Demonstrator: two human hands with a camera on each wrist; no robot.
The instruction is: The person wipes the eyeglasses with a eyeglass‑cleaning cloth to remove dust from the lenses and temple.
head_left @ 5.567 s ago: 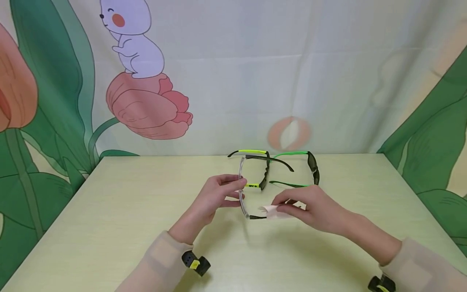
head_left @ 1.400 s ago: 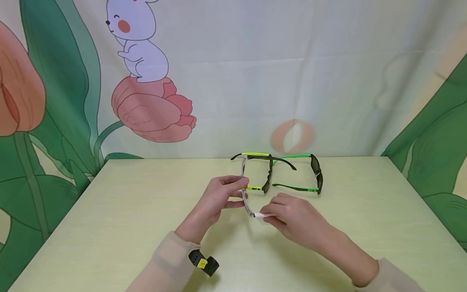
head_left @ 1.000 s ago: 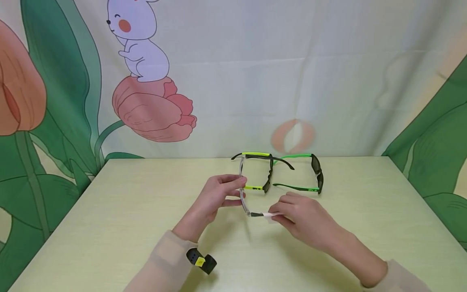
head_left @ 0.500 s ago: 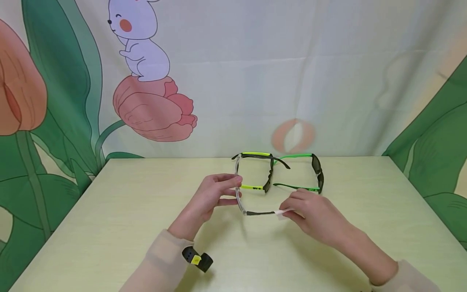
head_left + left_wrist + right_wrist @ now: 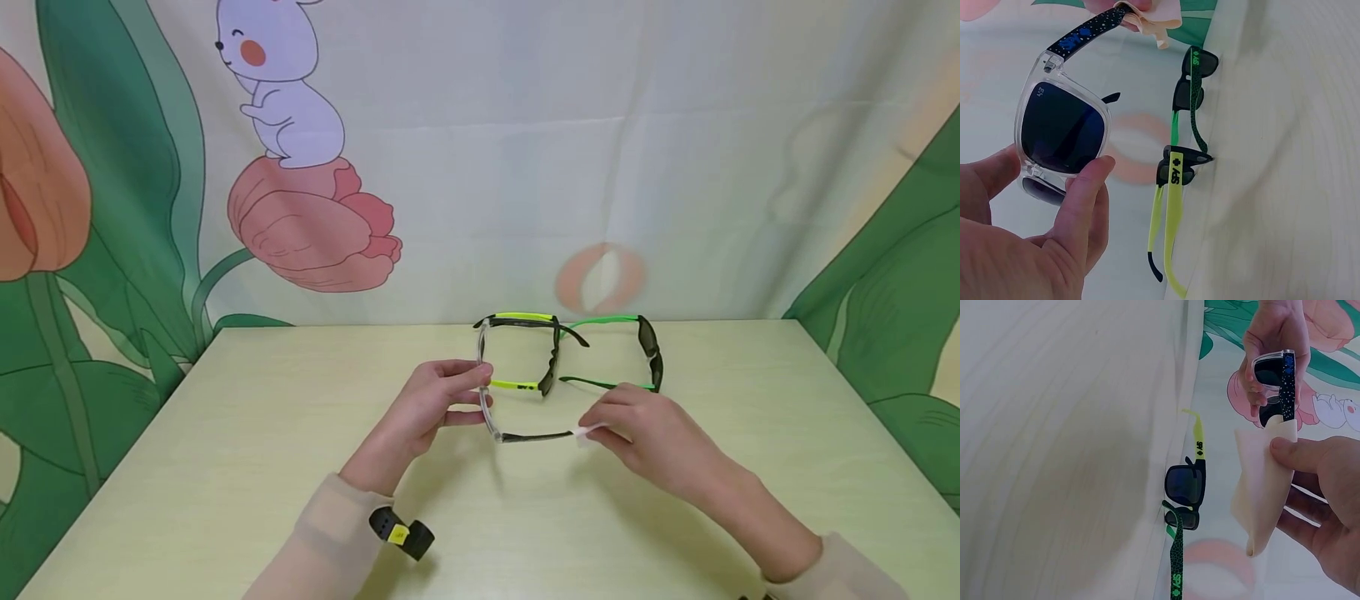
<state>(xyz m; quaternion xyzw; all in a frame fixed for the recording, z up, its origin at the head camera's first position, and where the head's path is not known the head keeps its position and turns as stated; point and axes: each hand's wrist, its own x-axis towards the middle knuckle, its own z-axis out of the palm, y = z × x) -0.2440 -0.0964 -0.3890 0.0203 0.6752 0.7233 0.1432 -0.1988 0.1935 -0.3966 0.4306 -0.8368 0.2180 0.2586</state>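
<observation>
My left hand [image 5: 431,404] grips a pair of sunglasses [image 5: 1063,128] by the bridge, between thumb and fingers. These have a clear frame, dark lenses and black speckled temples, both unfolded, and are held up above the table. With thumb and fingers my right hand [image 5: 652,437] pinches a pale pink cloth [image 5: 1263,481] around the tip of the nearer temple [image 5: 1288,387]. The cloth hides that tip, while the rest of the temple shows bare toward the hinge.
Behind the hands, sunglasses with yellow temples [image 5: 517,386] and sunglasses with green temples [image 5: 651,337] lie unfolded on the pale table [image 5: 262,400]. A printed curtain [image 5: 465,167] hangs along the table's back edge.
The cloth was near the hinge about 1.4 seconds ago; my right hand has since slid it rightward along the temple to the tip. My left hand and the held sunglasses have shifted slightly left.
</observation>
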